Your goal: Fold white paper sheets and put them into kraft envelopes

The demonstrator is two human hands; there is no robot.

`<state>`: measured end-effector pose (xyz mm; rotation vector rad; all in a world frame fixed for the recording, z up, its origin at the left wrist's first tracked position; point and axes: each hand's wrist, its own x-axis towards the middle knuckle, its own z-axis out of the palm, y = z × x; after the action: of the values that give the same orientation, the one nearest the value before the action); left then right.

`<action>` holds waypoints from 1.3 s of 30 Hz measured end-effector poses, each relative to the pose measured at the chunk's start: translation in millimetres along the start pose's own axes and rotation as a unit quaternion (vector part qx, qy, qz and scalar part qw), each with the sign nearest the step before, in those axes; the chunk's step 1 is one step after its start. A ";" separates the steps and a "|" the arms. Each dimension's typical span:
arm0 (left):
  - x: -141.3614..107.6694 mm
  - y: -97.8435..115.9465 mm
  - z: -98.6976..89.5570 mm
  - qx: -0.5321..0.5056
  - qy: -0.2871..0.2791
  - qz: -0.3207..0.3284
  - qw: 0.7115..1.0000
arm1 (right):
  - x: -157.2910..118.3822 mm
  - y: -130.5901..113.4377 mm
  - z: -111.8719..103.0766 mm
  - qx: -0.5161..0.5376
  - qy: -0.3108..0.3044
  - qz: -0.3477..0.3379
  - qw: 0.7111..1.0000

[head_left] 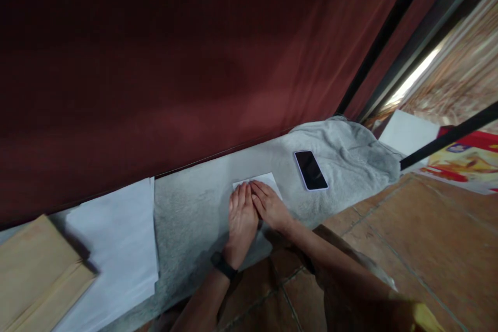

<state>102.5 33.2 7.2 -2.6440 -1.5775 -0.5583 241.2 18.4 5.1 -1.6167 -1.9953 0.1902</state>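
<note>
Your left hand and right hand are side by side on that small white paper, fingers close together, can't tell if they're pinching it. Paper's on the gray blanket, near the smartphone.

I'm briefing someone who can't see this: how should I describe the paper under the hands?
Find the grey cloth running along the foot of the dark red panel. Left of the phone, a small white paper lies partly covered by the left hand and right hand. Unlike the larger white sheets farther left, it has both hands on it.
</note>
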 end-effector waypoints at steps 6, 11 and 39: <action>-9.9 2.4 15.0 0.015 -0.065 0.044 0.997 | -14.5 8.0 7.8 -0.089 -0.040 -0.003 0.995; -9.5 1.9 13.0 0.014 -0.069 0.014 0.997 | -19.5 15.4 7.8 -0.139 -0.026 0.019 0.990; 2.7 7.8 14.6 -0.036 -0.090 0.171 0.981 | -31.8 42.3 0.9 -0.191 -0.038 0.052 0.979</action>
<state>114.6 34.5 -4.4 -2.9994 -1.1086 -0.3743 280.7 0.0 -24.8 -1.9787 -2.1014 -0.1025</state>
